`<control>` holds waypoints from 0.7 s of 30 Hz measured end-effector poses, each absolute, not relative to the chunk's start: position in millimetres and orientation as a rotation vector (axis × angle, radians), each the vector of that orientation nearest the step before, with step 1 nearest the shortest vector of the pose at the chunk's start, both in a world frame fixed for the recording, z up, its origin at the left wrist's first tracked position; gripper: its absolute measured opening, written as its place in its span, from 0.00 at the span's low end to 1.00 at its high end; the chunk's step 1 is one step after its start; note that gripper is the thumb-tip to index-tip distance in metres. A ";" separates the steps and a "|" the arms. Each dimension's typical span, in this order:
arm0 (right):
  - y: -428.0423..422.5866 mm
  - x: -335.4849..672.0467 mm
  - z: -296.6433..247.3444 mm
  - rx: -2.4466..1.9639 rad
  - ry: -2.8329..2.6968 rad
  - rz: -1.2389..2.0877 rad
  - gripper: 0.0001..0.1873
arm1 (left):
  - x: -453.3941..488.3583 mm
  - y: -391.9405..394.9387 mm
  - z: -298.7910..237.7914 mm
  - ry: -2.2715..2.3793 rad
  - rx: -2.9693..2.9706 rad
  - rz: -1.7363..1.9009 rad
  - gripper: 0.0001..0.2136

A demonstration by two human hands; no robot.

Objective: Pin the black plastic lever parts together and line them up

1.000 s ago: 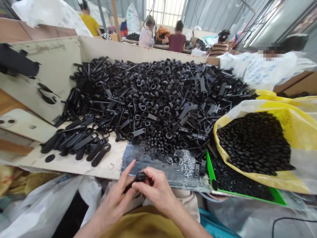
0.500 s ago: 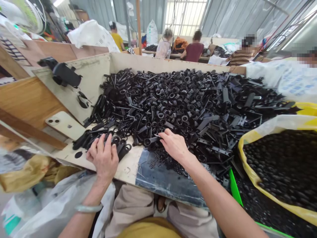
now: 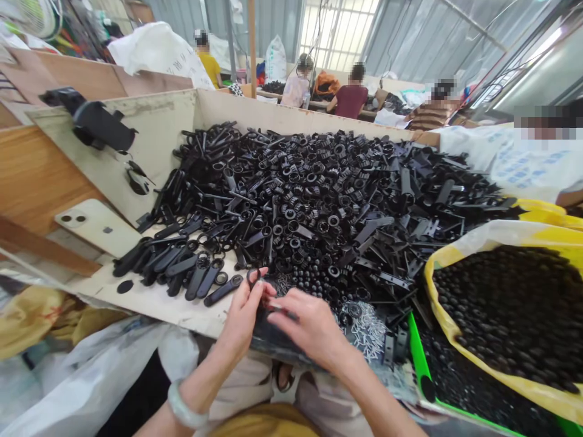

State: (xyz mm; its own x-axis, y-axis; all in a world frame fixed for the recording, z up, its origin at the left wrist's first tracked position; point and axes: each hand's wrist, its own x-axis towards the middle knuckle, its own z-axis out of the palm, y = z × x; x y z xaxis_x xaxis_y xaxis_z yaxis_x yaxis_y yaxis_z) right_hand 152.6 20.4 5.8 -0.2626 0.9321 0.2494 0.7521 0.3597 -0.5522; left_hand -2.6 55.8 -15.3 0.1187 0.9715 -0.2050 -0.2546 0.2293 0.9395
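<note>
My left hand (image 3: 243,317) is closed on a black plastic lever with a ring end (image 3: 254,278), held upright at the table's near edge. Close beside it my right hand (image 3: 308,325) pinches a small thin part (image 3: 279,309) that I cannot name, its tip near the lever. Both hands hover over a grey mat (image 3: 291,340) strewn with small silver screws (image 3: 364,328). A row of finished black levers (image 3: 182,270) lies to the left of my hands. A huge heap of black plastic parts (image 3: 319,200) fills the wooden bin behind.
A yellow bag of small black pieces (image 3: 510,303) sits at the right, with a green tray (image 3: 421,376) under it. A phone (image 3: 95,226) leans against the bin's left wall below a black holder (image 3: 98,126). Several people sit at tables behind.
Both hands came back from the pile to the near edge. The left now holds a ringed lever picked from the left, and the right brings a small part to it.
</note>
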 end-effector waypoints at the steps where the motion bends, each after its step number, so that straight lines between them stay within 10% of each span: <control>1: 27.1 161.1 8.2 -1.485 -2.032 0.421 0.07 | -4.7 56.8 -14.0 1.036 0.876 1.073 0.25; 21: 81.8 217.9 14.6 -1.741 -1.821 -0.244 0.19 | -33.4 46.8 0.3 0.946 0.803 0.864 0.21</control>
